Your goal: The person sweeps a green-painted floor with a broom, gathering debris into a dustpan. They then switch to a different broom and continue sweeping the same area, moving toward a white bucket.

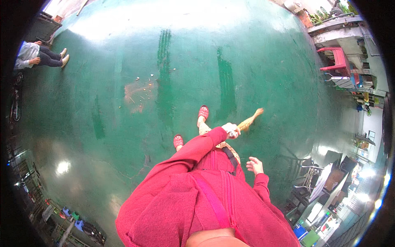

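In left hand (pixel 230 130), straw broom (pixel 247 122), end hidden

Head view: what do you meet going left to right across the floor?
Another person → brownish debris patch → left red sandal → right red sandal → left hand → tan broom-like bundle → pinkish-red plastic stool.
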The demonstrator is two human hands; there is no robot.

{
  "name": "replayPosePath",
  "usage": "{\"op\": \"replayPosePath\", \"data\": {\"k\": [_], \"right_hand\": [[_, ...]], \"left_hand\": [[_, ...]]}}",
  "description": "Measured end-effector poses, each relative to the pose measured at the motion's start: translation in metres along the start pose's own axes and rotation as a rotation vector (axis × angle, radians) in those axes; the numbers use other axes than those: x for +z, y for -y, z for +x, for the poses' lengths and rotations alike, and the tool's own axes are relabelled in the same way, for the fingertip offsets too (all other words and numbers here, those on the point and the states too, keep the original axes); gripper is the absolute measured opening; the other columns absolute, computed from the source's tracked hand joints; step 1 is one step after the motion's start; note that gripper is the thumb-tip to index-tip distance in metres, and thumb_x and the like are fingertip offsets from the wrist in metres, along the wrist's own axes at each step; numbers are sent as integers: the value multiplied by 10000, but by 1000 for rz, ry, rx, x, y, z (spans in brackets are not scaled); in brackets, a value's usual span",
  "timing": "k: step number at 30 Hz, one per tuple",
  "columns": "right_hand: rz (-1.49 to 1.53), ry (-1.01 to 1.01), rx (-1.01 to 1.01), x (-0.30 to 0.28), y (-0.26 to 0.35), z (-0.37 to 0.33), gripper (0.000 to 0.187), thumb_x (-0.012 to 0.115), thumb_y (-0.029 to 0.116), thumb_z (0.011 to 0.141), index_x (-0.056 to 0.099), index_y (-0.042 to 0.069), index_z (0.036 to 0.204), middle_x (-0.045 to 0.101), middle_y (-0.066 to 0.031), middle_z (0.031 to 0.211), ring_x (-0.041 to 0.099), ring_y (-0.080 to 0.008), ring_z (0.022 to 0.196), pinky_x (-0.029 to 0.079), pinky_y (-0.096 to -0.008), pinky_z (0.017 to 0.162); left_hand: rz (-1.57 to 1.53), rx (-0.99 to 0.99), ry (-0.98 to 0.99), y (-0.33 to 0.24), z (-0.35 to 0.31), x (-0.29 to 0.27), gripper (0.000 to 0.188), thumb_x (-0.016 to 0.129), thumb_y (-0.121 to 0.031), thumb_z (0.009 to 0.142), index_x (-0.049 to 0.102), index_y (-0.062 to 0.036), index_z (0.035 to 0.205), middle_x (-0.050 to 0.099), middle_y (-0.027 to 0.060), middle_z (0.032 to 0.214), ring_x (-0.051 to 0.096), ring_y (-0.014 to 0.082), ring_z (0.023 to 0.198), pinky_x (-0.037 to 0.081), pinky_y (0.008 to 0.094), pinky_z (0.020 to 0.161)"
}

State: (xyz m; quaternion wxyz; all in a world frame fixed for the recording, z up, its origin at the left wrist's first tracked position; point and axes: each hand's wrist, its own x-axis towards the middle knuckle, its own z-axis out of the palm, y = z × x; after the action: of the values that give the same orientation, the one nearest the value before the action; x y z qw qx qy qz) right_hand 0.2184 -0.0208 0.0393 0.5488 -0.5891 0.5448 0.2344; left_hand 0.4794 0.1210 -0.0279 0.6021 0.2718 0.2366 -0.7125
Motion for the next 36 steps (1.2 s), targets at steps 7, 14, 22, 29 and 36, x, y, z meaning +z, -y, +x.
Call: {"op": "replayPosePath", "data": {"k": [7, 14, 22, 29, 36], "right_hand": [[-36, 59, -50, -30, 77, 43, 325, 438, 121, 810, 477, 69, 1128, 581, -85, 884, 568, -167, 737, 475, -300, 634], [-38, 51, 52, -51, 93, 80, 340, 421, 85, 785, 478, 77, 1120, 581, -84, 879, 565, -173, 708, 477, -315, 609], [268, -20, 26, -52, 86, 93, 314, 414, 89, 816, 479, 86, 1123, 587, -84, 863, 568, -162, 672, 485, -311, 579], [351, -69, 308, 2, 46, 97, 326, 414, 67, 781, 489, 91, 1097, 591, -93, 837, 575, -199, 655, 492, -372, 567], [542, -141, 197, 36, 152, 87, 318, 428, 61, 797, 470, 45, 1111, 587, -129, 869, 589, -210, 689, 502, -329, 577]], "left_hand": [[464, 611, 146, -91, -1, -129, 319, 627, -107, 663, 574, -7, 961, 534, 81, 893, 512, 144, 766, 421, 247, 698], [-583, 412, -58, -137, -119, -186, 217, 504, 43, 739, 414, 32, 936, 458, 64, 666, 379, 68, 416, 335, 165, 349], [-86, 743, -584, -170, -135, -71, 244, 448, 91, 708, 369, -92, 849, 422, 51, 636, 390, 94, 417, 322, 198, 325], [340, 326, -482, -234, -155, 34, 706, 487, 66, 696, 259, -225, 1298, 443, 34, 670, 409, 88, 433, 361, 196, 331], [432, -64, 5, -313, 6, 98, 431, 520, 25, 737, 369, -106, 1119, 417, 24, 613, 399, 97, 402, 322, 213, 326]]}}
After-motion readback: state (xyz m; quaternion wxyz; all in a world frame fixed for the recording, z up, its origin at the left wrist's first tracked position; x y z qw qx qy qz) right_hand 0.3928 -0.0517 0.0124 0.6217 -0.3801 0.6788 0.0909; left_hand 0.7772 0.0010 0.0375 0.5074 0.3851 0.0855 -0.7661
